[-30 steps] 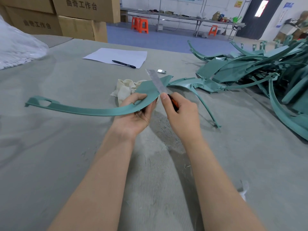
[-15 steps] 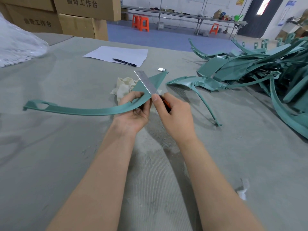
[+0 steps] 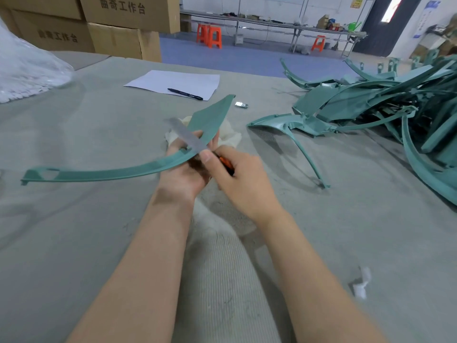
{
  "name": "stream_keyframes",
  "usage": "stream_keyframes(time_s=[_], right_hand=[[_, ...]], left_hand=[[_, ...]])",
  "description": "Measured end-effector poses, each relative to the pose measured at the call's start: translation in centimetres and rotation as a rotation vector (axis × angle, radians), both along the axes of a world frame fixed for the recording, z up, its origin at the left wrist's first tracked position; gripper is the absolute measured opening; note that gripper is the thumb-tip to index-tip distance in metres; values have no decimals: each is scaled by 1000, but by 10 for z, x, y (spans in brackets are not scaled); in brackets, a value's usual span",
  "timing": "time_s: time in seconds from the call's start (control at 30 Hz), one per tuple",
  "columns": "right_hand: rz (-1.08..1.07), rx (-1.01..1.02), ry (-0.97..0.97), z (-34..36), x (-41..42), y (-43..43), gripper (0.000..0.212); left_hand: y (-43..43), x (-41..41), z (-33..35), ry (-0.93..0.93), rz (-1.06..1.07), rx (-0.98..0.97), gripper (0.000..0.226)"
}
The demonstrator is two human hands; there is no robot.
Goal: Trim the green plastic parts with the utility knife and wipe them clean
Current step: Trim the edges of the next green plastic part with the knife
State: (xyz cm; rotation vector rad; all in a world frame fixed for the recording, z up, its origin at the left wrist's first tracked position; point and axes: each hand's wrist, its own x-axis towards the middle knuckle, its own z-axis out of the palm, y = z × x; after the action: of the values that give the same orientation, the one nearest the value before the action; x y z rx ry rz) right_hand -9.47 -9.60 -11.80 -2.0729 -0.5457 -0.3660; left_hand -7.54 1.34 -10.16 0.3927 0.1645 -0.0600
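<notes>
Fingers (image 3: 176, 147) of the left hand (image 3: 184, 180) curl round the green plastic part (image 3: 99, 175) above the table (image 3: 74, 243); the right hand (image 3: 243, 186) grips the utility knife (image 3: 189, 137), blade across the part. That part's long curved axis runs left to right — narrow end pointing left, broad end far-right. Stacked cardboard boxes (image 3: 118, 38) are shut — contents unseen.

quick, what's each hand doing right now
Left hand: closed, gripping the curved green plastic part.
Right hand: closed around the utility knife, blade laid against the part's edge.
</notes>
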Motion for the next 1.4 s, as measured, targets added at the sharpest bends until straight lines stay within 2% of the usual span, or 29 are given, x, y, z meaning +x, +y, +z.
stream_keyframes(time_s=[0.1, 0.2, 0.4, 1.07, 1.23, 1.33, 1.4], right_hand=[[-210, 65, -36, 3, 8, -16, 41], [-396, 119, -26, 3, 17, -33, 47], [-535, 123, -48, 0, 23, -45, 46], [-512, 105, -89, -3, 24, -42, 45], [-400, 44, -80, -4, 19, -34, 41], [-343, 7, -75, -6, 16, -24, 41], [-331, 4, -79, -6, 15, -22, 41]], left_hand=[[-2, 2, 5, 43, -67, -114, 13], [-3, -1, 1, 20, -148, -104, 13], [-9, -1, 3, 45, -227, -20, 13], [-9, -2, 1, 75, -261, -26, 15], [-9, -2, 1, 57, -243, -58, 19], [-8, -2, 2, 76, -192, -32, 32], [-7, -3, 1, 91, -169, -46, 27]])
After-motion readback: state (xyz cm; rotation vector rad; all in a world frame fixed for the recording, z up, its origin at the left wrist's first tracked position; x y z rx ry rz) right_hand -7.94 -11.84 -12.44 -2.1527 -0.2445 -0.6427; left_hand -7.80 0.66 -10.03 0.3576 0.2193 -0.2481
